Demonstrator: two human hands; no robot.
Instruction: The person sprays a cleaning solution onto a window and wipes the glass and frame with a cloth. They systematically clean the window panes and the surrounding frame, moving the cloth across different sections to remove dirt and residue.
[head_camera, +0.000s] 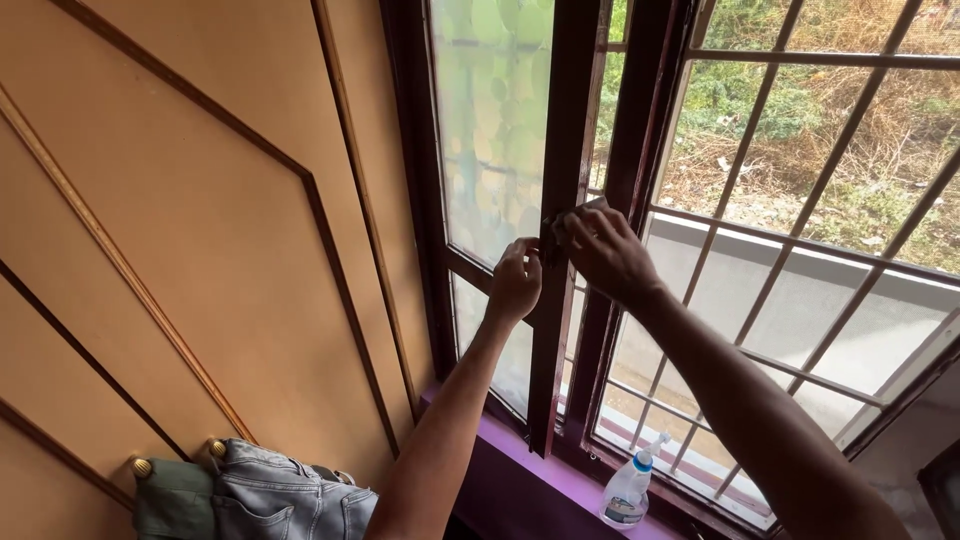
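Head view, from the left, I see grey jeans (285, 492) draped low by the panelled wall (200, 250). My left hand (515, 282) curls shut around the dark window frame (562, 150) of the patterned pane, and my right hand (605, 250) pinches a small dark cloth (560, 226) against that frame (its far edge is hidden). On the purple sill (545, 470) below stands a spray bottle (628, 490), before the window grille (800, 200).
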